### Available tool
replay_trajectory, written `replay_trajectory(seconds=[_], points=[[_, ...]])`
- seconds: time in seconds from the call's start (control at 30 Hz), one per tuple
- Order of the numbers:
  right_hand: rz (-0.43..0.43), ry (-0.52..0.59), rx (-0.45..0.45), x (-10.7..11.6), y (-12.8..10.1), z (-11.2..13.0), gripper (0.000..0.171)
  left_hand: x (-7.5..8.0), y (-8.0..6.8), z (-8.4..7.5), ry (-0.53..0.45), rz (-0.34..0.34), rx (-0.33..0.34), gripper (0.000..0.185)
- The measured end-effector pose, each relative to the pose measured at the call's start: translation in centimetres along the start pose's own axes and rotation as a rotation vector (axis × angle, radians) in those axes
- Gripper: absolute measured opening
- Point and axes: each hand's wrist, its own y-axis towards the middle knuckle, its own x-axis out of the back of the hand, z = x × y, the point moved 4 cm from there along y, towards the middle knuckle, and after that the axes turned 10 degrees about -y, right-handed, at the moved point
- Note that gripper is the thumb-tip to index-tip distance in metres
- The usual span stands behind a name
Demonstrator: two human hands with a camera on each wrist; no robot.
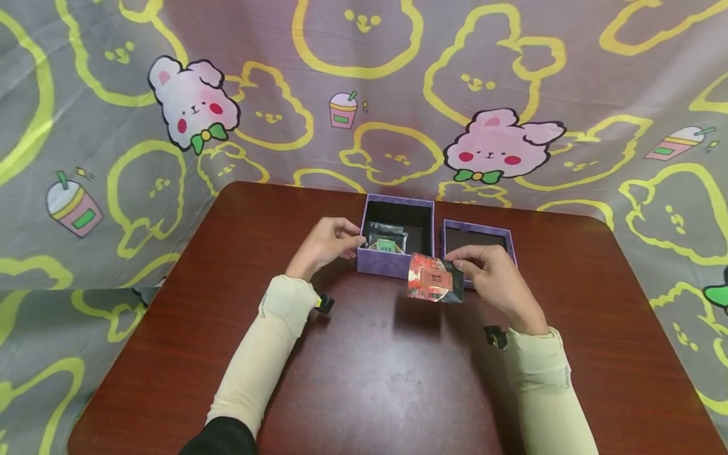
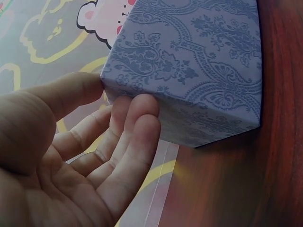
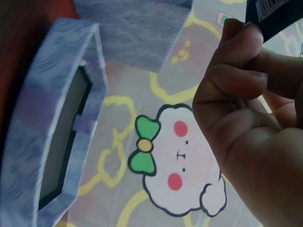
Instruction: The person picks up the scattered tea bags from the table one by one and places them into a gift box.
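Note:
A purple patterned box [image 1: 383, 264] with a dark inside stands at the middle back of the table, its top open. Several black sachets [image 1: 388, 237] lie in it; one bears a green label. At the box's left rim, my left hand [image 1: 328, 245] holds the corner with thumb and fingers. The left wrist view shows these fingers against the patterned wall [image 2: 189, 61]. My right hand [image 1: 493, 278] pinches a red and black sachet [image 1: 432, 279] by its right end, above the table before the box. In the right wrist view only a dark barcoded corner of this sachet [image 3: 274, 13] appears.
The shallow purple lid [image 1: 478, 226] lies inside up, right of the box and partly behind my right hand. The brown table [image 1: 364, 379] meets a cartoon-printed cloth [image 1: 398, 76] at the back. Similar cloth hangs at both sides.

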Motion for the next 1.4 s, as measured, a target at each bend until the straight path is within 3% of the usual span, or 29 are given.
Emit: replay_trajectory(seconds=[0.47, 0.73, 1.4], points=[[-0.024, 0.029, -0.004, -0.3, 4.0, 2.3, 0.021, 0.1, -0.1, 0.0, 0.021, -0.004, 0.001, 0.022], [-0.025, 0.032, 0.025, -0.7, 6.1, 2.9, 0.020, 0.1, -0.2, -0.1, 0.021, -0.004, -0.017, 0.021], [-0.006, 0.009, -0.015, -1.7, 11.0, 3.5, 0.021, 0.2, -0.2, 0.2, 0.013, 0.014, -0.015, 0.022]])
